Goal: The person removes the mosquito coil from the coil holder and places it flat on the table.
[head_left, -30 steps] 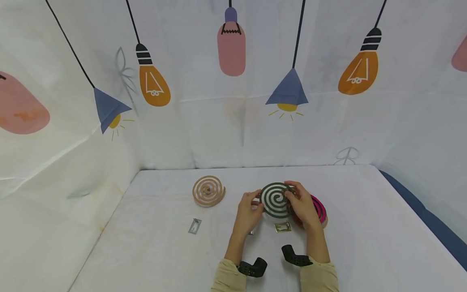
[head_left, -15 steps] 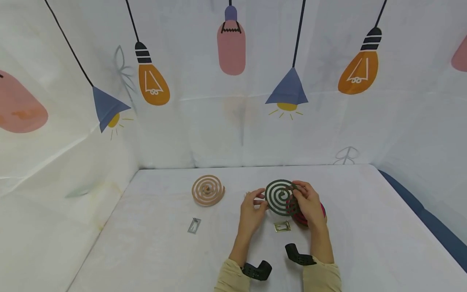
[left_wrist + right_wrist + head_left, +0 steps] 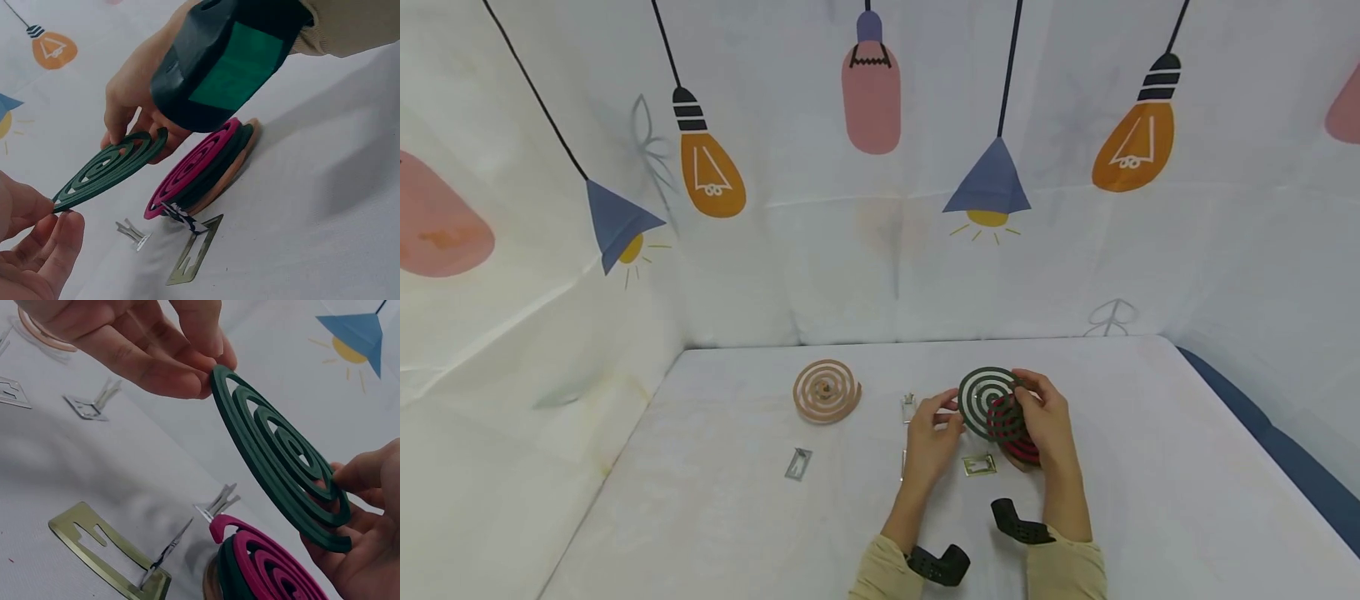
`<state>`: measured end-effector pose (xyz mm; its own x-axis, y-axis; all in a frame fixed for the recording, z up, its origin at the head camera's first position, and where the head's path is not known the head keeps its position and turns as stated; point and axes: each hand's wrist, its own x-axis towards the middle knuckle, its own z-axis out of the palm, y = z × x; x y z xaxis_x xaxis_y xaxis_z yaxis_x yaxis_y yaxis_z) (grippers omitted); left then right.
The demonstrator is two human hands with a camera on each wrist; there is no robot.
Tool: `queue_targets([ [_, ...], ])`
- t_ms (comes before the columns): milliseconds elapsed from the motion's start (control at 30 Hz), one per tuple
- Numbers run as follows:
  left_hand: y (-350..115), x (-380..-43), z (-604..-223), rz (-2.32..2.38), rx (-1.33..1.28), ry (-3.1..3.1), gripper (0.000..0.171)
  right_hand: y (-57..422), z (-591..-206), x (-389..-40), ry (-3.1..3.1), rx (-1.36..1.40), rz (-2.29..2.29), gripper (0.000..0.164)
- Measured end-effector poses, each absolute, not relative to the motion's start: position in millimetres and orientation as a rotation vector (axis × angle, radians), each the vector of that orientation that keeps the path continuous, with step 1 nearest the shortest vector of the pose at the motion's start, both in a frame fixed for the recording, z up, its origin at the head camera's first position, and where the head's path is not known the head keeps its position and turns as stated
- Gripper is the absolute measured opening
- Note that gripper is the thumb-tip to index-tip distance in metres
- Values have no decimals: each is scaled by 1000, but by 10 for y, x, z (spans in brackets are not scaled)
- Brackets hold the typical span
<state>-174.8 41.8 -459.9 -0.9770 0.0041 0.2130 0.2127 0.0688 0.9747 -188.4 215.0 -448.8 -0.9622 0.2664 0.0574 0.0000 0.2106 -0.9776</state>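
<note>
Between my two hands, a green mosquito coil is held up off the table. My left hand pinches its left rim between thumb and fingertips. At the opposite rim, my right hand grips it with the thumb on the near face and fingers behind. Below it leans a stack with a pink coil on top, then a dark green coil and a tan coil. The head view shows the stack partly covered by the held coil and right hand. A gold metal coil stand lies beside the stack.
Farther left lies another tan coil with metal at its centre. Silver stands lie about: one at left, one behind my left hand, another partly hidden by it. A lamp-printed cloth wall rises behind the white table.
Both hands have shifted right with the green coil, which now overlaps the stack more in the head view. The silver stand behind the left hand has come into sight.
</note>
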Motion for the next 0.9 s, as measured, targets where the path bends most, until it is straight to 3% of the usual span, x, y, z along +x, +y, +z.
queue_targets([
  [900, 554, -1616, -4676, -1895, -429, -2459, 37, 2440, -4628, -1809, -2333, -372, 1686, 35],
])
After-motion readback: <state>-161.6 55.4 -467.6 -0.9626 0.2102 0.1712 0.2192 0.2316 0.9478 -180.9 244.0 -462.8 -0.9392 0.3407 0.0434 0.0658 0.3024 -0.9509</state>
